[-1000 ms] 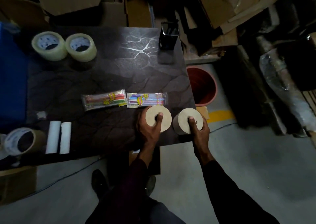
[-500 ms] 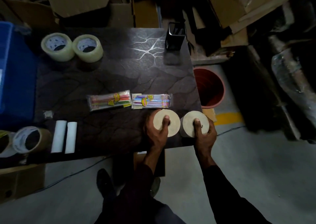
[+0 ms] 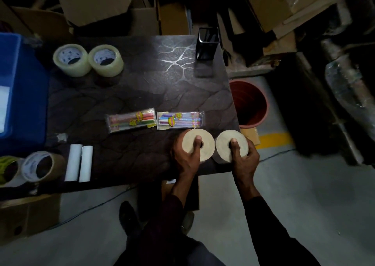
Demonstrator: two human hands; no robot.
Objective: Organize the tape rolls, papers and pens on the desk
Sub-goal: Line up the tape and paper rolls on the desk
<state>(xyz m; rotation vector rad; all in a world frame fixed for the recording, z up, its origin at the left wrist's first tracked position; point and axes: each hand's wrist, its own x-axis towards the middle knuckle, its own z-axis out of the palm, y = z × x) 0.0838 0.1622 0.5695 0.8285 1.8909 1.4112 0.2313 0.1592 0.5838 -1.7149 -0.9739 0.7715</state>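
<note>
Two cream tape rolls lie side by side at the desk's near right corner. My left hand (image 3: pixel 185 159) grips the left cream roll (image 3: pixel 205 143), thumb in its core. My right hand (image 3: pixel 244 159) grips the right cream roll (image 3: pixel 224 144) the same way. Just behind them lie two clear packs of coloured pens (image 3: pixel 131 120) (image 3: pixel 180 120). Two clear tape rolls (image 3: pixel 71 60) (image 3: pixel 106 60) stand at the far left. Two white paper rolls (image 3: pixel 73 162) (image 3: pixel 86 163) lie near the front left, beside a brown tape roll (image 3: pixel 41 166).
A black pen holder (image 3: pixel 207 45) stands at the desk's far right corner. A blue bin (image 3: pixel 22 91) fills the left side. A red bucket (image 3: pixel 249 103) sits on the floor right of the dark desk (image 3: pixel 129 87). Cardboard boxes (image 3: pixel 95 0) crowd the back.
The two cream rolls have come closer together, the right one now lying flat beside the left. Both hands kept their hold.
</note>
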